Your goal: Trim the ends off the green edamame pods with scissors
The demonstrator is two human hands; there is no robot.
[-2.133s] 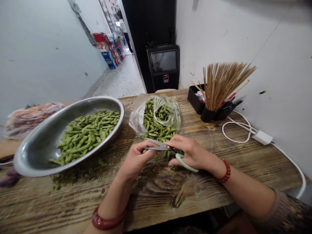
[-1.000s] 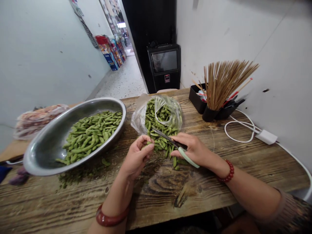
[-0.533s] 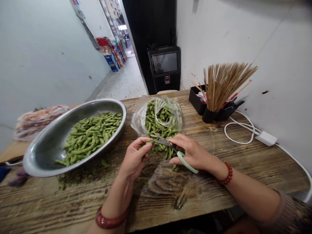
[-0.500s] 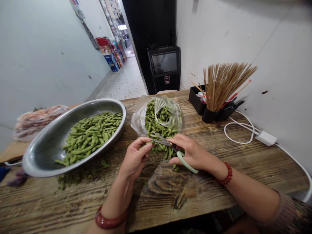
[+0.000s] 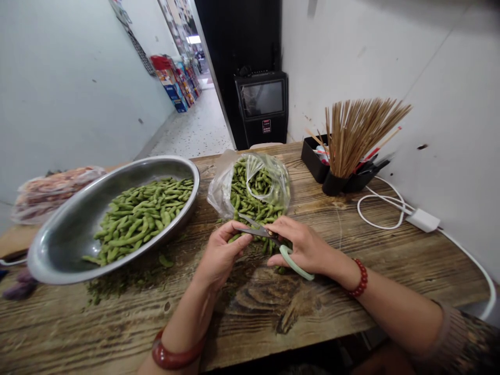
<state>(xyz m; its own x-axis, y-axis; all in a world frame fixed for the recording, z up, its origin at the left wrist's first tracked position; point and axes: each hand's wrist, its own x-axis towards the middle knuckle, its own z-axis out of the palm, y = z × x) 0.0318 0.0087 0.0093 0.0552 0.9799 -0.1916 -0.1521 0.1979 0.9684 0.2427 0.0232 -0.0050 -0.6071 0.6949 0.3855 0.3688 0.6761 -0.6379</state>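
Note:
My right hand is closed on a pair of scissors with pale green handles, their blades parted and pointing left. The blade tips reach the fingers of my left hand, which pinches a green soybean pod, mostly covered by the fingers. Just beyond both hands lies a clear plastic bag, its mouth turned this way, with many soybean pods in it and spilling out. At the left, a tilted steel basin holds a heap of pods.
Green trimmings lie on the wooden table below the basin. A bag of pinkish food sits behind the basin. At the right stand a black holder of wooden skewers and a white cable with an adapter.
The view has shifted slightly. Both hands stay close together over the pods, the scissors' blades still parted at the left fingertips. The pod in my left hand shows a little more.

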